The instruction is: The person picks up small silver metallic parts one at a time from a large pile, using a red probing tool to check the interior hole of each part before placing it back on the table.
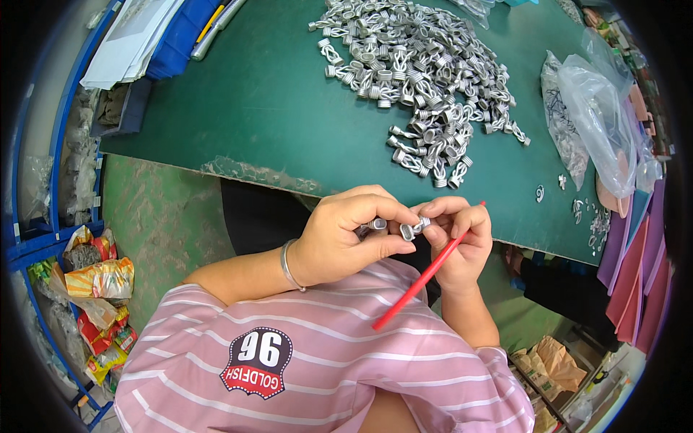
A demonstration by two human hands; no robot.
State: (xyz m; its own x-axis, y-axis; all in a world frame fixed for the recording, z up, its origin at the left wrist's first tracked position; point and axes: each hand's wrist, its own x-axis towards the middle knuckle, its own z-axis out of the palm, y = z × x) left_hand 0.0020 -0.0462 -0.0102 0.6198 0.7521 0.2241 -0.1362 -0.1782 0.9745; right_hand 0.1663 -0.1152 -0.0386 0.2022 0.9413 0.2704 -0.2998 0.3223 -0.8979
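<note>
A small silver-grey metal piece with a ringed end (408, 232) is held in front of the body, just off the near edge of a green-topped worktable (238, 101). It is pinched between the thumb and forefinger of the left hand (336, 232), and its other end is gripped by the fingertips of the right hand (465, 261). A second silver-grey metal piece (377, 224) is enclosed within the curl of the left hand; whether the two pieces are joined cannot be told. A long, thin red stick (411, 294) is also held in the right hand — it is clasped among the bent fingers, its lower end slanted toward the pink shirt with white stripes (317, 353). A silver metal bangle (290, 268) is worn on the left wrist.

Beyond the hands, a large heap of similar looped silver-grey metal pieces (426, 79) is spread over the worktable. To its right, a clear plastic bag (599, 115) is laid near the edge, with small pale bits (598, 222) scattered nearby. At the far left, white papers (133, 40) are stacked beside a blue plastic tray (170, 47) — crumpled, brightly coloured packets (101, 279) are stored below.
</note>
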